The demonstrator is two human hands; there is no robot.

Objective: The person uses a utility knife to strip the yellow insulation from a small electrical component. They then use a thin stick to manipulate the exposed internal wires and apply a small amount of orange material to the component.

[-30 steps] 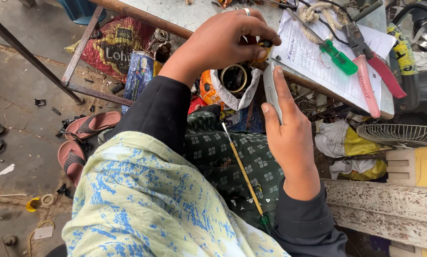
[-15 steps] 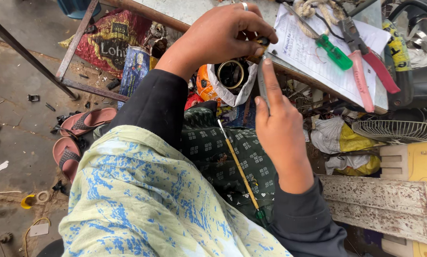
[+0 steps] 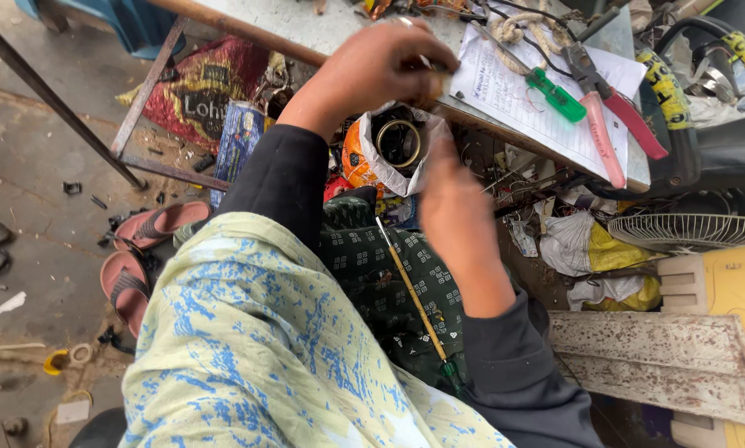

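Hands meet at the near edge of the pale grey workbench top (image 3: pixel 306 21). Left hand (image 3: pixel 381 70) is curled over that edge, fingers bunched tight on something small at the fingertips; what it is cannot be made out. Right hand (image 3: pixel 455 216) rises from the lap just below the edge, blurred; its fingers are hidden, so grip cannot be told.

Edges and room: bench edge runs diagonally from upper left to right. Rusty metal leg (image 3: pixel 53 99) and cross brace slant down to the left. Bare concrete floor (image 3: pixel 32 174) lies open on the left, with small scraps and a pair of reddish-brown sandals (image 3: pixel 140 257). Right side is crowded: white fan grille (image 3: pixel 692 228), rusted white metal panel (image 3: pixel 654 365).

On the bench: white handwritten paper sheet (image 3: pixel 530 104) at the edge, green-handled screwdriver (image 3: pixel 555 93) and red-handled pliers (image 3: pixel 609 124) lying on it.

Packages: dark red printed sack (image 3: pixel 198 95) under the bench, left; blue printed packet (image 3: pixel 238 141) beside it, upright; white plastic bag (image 3: pixel 389 162) holding a brass-coloured ring (image 3: pixel 399 143), just below the hands. Thin yellow-shafted screwdriver (image 3: pixel 410 290) lies across the lap.
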